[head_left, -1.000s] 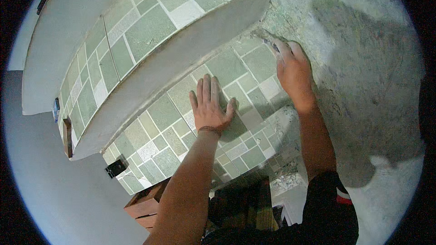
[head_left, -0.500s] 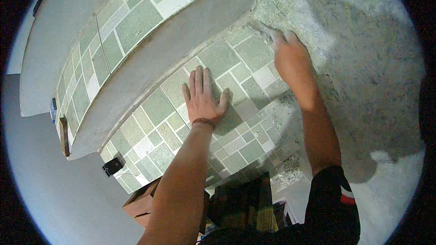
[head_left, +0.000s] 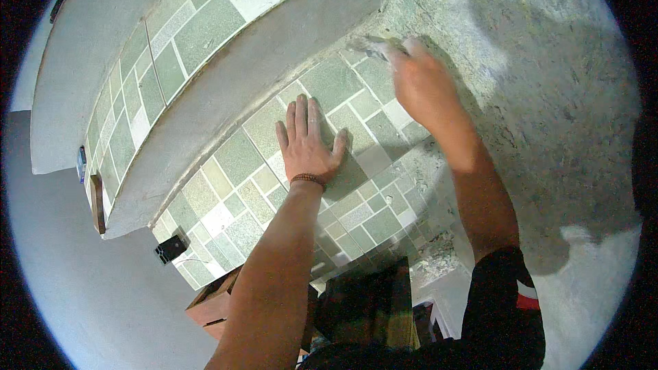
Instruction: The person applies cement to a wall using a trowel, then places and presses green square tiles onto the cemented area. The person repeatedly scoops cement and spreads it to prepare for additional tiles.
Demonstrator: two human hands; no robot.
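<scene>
Two hands show. The left hand (head_left: 307,145) lies flat, fingers spread, on the lower of two tiled steps (head_left: 238,159); one bracelet (head_left: 308,179) circles its wrist. The right hand (head_left: 425,85), blurred, grips one grey tool (head_left: 370,44), its kind too smeared to tell, at that step's far corner, beside one rough wall (head_left: 548,109). One black box (head_left: 170,249) sits near the step's left end.
</scene>
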